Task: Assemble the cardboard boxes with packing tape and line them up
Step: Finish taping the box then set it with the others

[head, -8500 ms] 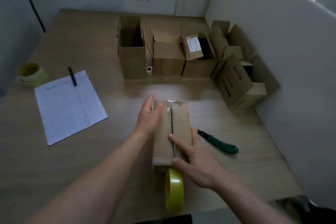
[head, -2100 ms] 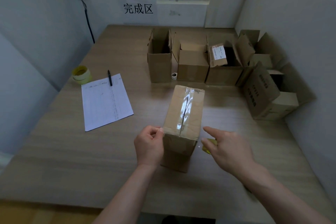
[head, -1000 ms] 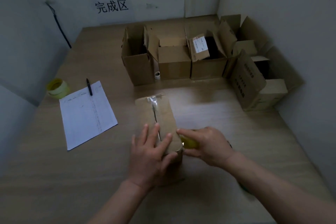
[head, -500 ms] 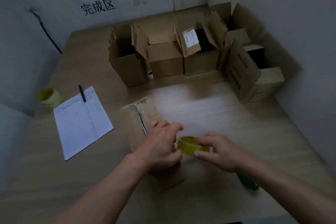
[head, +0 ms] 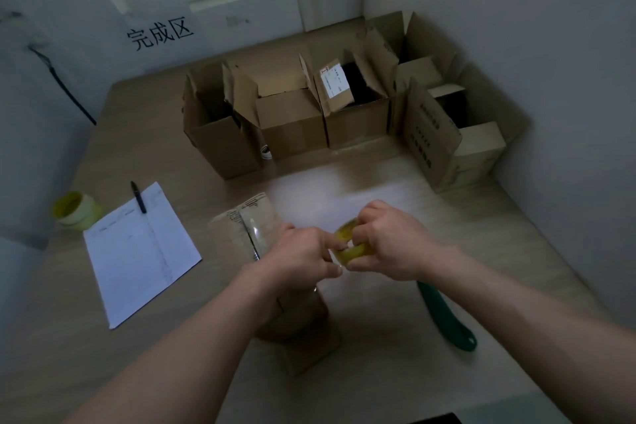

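Yellow packing tape roll (head: 352, 244) gripped by right hand (head: 392, 246); left hand (head: 303, 256) pinches its end; taped cardboard box (head: 272, 272) lies beneath left hand, long axis running away from it.

taped box (head: 256, 227) half hidden by forearm; green knife (head: 447, 320) blade hidden, hands blurred

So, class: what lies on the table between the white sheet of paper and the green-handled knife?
In the head view, the taped cardboard box stands between the paper and knife, with both hands holding a yellow tape roll above it.
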`<state>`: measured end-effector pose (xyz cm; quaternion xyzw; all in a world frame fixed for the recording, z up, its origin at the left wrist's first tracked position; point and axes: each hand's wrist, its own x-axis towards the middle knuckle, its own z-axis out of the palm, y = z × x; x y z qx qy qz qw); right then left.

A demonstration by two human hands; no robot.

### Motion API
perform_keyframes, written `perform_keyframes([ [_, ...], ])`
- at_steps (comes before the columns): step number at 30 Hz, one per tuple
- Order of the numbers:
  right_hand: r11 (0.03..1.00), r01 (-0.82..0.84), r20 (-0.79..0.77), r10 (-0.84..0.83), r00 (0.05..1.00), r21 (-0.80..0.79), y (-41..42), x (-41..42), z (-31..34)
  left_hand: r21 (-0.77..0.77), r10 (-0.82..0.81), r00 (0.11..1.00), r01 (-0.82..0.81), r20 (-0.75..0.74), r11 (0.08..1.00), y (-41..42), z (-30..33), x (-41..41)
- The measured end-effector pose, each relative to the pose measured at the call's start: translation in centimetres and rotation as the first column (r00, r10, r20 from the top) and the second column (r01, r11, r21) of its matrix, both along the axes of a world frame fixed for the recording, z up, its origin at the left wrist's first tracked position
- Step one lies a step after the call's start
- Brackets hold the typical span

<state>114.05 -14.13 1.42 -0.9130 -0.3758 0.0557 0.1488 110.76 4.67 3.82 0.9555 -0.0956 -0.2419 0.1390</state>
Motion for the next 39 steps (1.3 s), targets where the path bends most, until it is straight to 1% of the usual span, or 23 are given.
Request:
perform_keyframes([
  [2, 0.996, 0.017, 0.051, -0.021, 0.998, 0.084, -0.5, -1.0, -1.0, -0.011, 0.050, 0.998, -0.050, 0.031, 0.999, -0.3, -0.4, 0.1],
  [4, 0.960, 0.112, 0.018, -0.121, 0.993, 0.256, -1.7, -2.6, -2.0, -0.026, 0.090, 0.994, -0.089, 0.067, 0.996, -0.4, -0.9, -0.1],
  [5, 0.908, 0.202, -0.022, -0.209, 0.978, 0.367, -2.6, -3.7, -2.7, -0.045, 0.111, 0.991, -0.108, 0.080, 0.993, -0.4, -1.1, -0.2],
  [6, 0.842, 0.308, -0.056, -0.317, 0.947, 0.443, -3.6, -4.9, -3.8, -0.075, 0.139, 0.986, -0.133, 0.092, 0.988, -0.3, -1.3, -0.5],
  [7, 0.788, 0.428, -0.091, -0.436, 0.896, 0.442, -4.8, -6.1, -5.0, -0.112, 0.172, 0.980, -0.160, 0.101, 0.981, -0.1, -1.5, -0.7],
  [8, 0.756, 0.557, -0.149, -0.542, 0.827, 0.344, -6.0, -7.3, -6.4, -0.144, 0.197, 0.975, -0.182, 0.103, 0.973, 0.0, -1.5, -0.8],
  [9, 0.736, 0.657, -0.199, -0.627, 0.753, 0.167, -6.9, -8.6, -7.7, -0.165, 0.212, 0.972, -0.193, 0.102, 0.967, 0.1, -1.6, -0.9],
  [10, 0.726, 0.688, -0.210, -0.676, 0.707, -0.021, -7.4, -9.7, -9.0, -0.178, 0.219, 0.970, -0.198, 0.108, 0.964, 0.0, -1.5, -0.9],
  [11, 0.733, 0.664, -0.195, -0.679, 0.708, -0.145, -7.7, -10.6, -10.1, -0.187, 0.222, 0.968, -0.199, 0.115, 0.962, -0.1, -1.4, -0.9],
  [12, 0.752, 0.628, -0.175, -0.659, 0.732, -0.200, -7.9, -11.1, -10.8, -0.196, 0.226, 0.967, -0.201, 0.116, 0.960, -0.1, -1.3, -0.9],
  [13, 0.758, 0.618, -0.174, -0.650, 0.739, -0.207, -8.0, -11.3, -10.9, -0.204, 0.229, 0.967, -0.203, 0.112, 0.958, -0.1, -1.3, -0.9],
  [14, 0.750, 0.637, -0.203, -0.661, 0.722, -0.178, -8.1, -11.3, -10.6, -0.210, 0.232, 0.967, -0.207, 0.103, 0.956, -0.1, -1.2, -0.9],
  [16, 0.684, 0.728, -0.334, -0.697, 0.635, -0.043, -8.3, -11.7, -9.4, -0.232, 0.240, 0.966, -0.213, 0.095, 0.949, 0.0, -1.3, -1.0],
  [18, 0.594, 0.784, -0.495, -0.634, 0.594, 0.178, -7.8, -13.4, -7.6, -0.268, 0.257, 0.963, -0.227, 0.084, 0.936, 0.1, -1.5, -0.9],
  [19, 0.544, 0.791, -0.569, -0.569, 0.593, 0.279, -7.4, -14.5, -6.3, -0.287, 0.265, 0.961, -0.234, 0.076, 0.929, 0.2, -1.6, -0.9],
  [20, 0.514, 0.774, -0.634, -0.471, 0.614, 0.368, -6.7, -15.6, -5.0, -0.306, 0.275, 0.959, -0.242, 0.069, 0.921, 0.2, -1.6, -0.9],
  [21, 0.501, 0.757, -0.702, -0.350, 0.620, 0.419, -5.8, -16.4, -3.8, -0.323, 0.283, 0.957, -0.250, 0.059, 0.913, 0.3, -1.6, -0.8],
  [23, 0.521, 0.735, -0.796, -0.160, 0.584, 0.434, -4.0, -17.2, -2.0, -0.348, 0.288, 0.957, -0.258, 0.035, 0.901, 0.3, -1.5, -0.8],
  [24, 0.529, 0.726, -0.806, -0.126, 0.578, 0.439, -3.3, -17.1, -1.7, -0.358, 0.288, 0.957, -0.260, 0.027, 0.897, 0.2, -1.4, -0.8],
  [27, 0.536, 0.732, -0.812, -0.139, 0.567, 0.420, -1.8, -16.0, -1.4, -0.354, 0.277, 0.961, -0.251, 0.024, 0.901, 0.2, -1.3, -0.8],
  [31, 0.597, 0.702, -0.810, -0.143, 0.568, 0.387, -0.8, -15.7, -1.4, -0.346, 0.281, 0.959, -0.253, 0.032, 0.904, 0.0, -1.3, -0.8],
  [34, 0.588, 0.718, -0.831, -0.135, 0.540, 0.371, -0.4, -15.5, -1.4, -0.358, 0.292, 0.956, -0.263, 0.029, 0.896, -0.1, -1.2, -0.8],
  [39, 0.604, 0.706, -0.809, -0.165, 0.564, 0.369, 0.1, -15.0, -2.0, -0.382, 0.314, 0.949, -0.283, 0.018, 0.880, -0.2, -1.2, -0.8],
])
